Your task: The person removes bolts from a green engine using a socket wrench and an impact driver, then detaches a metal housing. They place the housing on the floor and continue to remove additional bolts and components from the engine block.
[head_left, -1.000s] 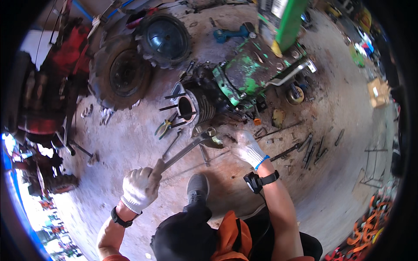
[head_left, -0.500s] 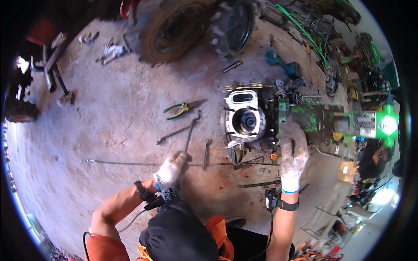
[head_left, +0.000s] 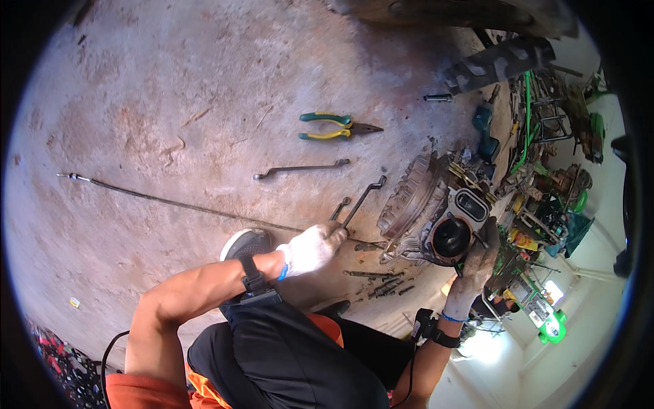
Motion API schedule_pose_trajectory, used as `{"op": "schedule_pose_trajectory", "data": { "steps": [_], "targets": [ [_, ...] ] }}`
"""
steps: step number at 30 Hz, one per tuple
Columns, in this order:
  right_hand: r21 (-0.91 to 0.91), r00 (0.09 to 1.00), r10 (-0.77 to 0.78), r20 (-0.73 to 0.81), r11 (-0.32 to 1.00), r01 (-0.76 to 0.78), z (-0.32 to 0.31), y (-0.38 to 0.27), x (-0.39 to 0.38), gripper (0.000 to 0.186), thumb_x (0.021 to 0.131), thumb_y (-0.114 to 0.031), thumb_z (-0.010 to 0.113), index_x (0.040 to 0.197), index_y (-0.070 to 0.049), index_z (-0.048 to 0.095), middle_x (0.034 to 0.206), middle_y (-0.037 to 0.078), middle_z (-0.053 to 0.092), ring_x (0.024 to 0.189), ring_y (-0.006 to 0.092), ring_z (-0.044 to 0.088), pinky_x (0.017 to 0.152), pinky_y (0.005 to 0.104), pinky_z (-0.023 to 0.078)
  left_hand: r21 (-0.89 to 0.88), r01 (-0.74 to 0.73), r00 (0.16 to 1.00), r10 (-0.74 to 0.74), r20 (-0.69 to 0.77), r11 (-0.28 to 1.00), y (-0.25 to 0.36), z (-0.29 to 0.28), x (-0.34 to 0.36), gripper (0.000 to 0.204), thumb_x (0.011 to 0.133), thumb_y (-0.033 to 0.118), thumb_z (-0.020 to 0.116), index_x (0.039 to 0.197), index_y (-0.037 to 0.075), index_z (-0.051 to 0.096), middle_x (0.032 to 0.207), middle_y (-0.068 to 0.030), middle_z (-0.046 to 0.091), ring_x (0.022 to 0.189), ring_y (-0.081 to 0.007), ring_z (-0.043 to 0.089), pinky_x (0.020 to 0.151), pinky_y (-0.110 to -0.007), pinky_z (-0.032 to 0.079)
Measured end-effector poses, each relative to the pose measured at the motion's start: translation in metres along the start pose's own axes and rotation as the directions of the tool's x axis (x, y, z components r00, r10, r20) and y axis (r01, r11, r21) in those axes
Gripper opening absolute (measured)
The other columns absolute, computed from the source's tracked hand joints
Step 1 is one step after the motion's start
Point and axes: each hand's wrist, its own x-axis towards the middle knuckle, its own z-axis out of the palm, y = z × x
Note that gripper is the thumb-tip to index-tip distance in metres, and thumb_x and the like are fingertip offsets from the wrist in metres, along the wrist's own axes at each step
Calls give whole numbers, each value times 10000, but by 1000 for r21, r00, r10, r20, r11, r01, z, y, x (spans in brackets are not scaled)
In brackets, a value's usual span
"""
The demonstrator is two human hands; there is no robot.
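My left hand, in a white work glove, is closed around an offset ring wrench; its free end points up toward the engine. A smaller wrench lies just beyond my fingers. My right hand, in a glove blackened at the fingers, grips the near right edge of the engine block. Its fingertips are partly lost against the dark metal. The block shows a round bore, an oval opening and a toothed, finned wheel on its left side.
Green-and-yellow pliers and another ring wrench lie on the concrete floor. A long thin rod runs under my left hand. Bolts are scattered near the engine. A teal power tool and a tyre stand beyond; clutter fills the right.
The view has swung round, and the engine's finned left side now shows. My right hand has moved from the green part beside the block to the block's edge. The left hand keeps the wrench.
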Motion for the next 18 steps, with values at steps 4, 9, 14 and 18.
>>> {"op": "schedule_pose_trajectory", "data": {
  "steps": [4,9,14,18],
  "targets": [
    [-118,995,100,-4,988,-100,-6,3,5,625,1151,-398,513,1627,7,495,1604,205,568,1465,326,560,1228,450,444,-89,25,999,-21,47,996,5,-2,4,502,1164,426,536,1448,31,657,836,-67,672,737,-162,643,659,-346,537],
    [-287,991,130,-9,949,-128,-8,4,8,601,1176,-395,444,1621,3,513,1568,208,597,1444,334,579,1217,467,461,5,-25,993,25,112,1000,13,-5,12,500,1165,429,491,1440,42,649,1004,-220,756,960,-347,751,848,-459,591],
    [-445,999,31,36,896,-12,-8,-1,5,624,1181,-424,420,1617,13,511,1574,223,591,1439,356,581,1225,477,458,156,-61,990,40,137,986,14,-7,13,457,1161,380,482,1377,18,658,1156,-301,753,1131,-475,719,975,-535,556],
    [-388,996,9,92,921,28,-10,-3,2,634,1186,-405,397,1631,40,474,1603,226,565,1464,350,565,1242,473,448,167,-78,984,49,170,983,28,-11,10,414,1141,333,507,1341,7,667,1166,-311,750,1148,-487,716,979,-549,552]
  ]
}}
